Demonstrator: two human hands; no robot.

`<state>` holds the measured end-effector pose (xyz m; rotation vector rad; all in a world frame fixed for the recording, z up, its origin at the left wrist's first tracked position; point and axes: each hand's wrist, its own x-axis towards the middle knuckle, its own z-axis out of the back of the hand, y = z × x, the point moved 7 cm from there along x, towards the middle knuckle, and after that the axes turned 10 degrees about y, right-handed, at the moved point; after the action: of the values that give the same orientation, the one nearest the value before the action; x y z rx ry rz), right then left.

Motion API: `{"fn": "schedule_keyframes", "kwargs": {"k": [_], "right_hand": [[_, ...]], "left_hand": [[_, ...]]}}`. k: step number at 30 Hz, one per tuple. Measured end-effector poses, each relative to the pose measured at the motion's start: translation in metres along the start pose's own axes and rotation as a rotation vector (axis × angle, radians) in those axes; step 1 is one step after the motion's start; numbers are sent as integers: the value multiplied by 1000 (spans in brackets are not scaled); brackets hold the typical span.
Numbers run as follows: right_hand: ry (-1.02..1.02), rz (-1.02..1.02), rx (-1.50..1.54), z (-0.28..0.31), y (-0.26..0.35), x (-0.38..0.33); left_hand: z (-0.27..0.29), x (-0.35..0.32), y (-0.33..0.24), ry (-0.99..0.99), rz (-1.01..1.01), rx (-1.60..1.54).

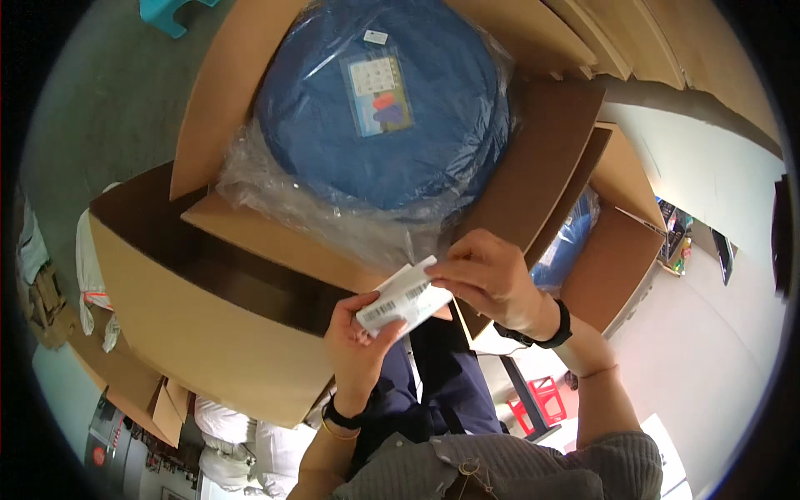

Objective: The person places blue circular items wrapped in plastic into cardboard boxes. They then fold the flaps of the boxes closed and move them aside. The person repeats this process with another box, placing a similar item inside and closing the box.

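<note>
Between my hands is a white stack or strip of barcode labels. My left hand grips its lower left end, thumb on top and fingers beneath. The fingertips of my right hand pinch its upper right edge; whether a single label is lifted there I cannot make out. Just beyond is a large round blue fabric bundle in a clear plastic bag, in the open cardboard box. On the bundle are a printed card and a small white sticker.
A second open box on the right holds another blue plastic-wrapped bundle. Flat cardboard leans at the far right. A teal stool, a red stool and white sacks stand around.
</note>
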<state>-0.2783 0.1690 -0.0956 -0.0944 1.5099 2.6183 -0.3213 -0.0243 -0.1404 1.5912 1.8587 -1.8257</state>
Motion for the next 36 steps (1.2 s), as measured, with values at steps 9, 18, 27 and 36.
{"fn": "schedule_keyframes", "kwargs": {"k": [9,18,27,36], "right_hand": [[200,-56,399,-33,-42,65],[445,-271,718,-63,-58,94],[431,-190,573,-68,-62,105],[318,140,375,-60,-42,109]], "left_hand": [[25,14,-4,-113,-20,-157],[44,20,-10,-90,-78,-140],[52,26,-1,-96,-9,-231],[55,22,-1,-188,72,-161]]}}
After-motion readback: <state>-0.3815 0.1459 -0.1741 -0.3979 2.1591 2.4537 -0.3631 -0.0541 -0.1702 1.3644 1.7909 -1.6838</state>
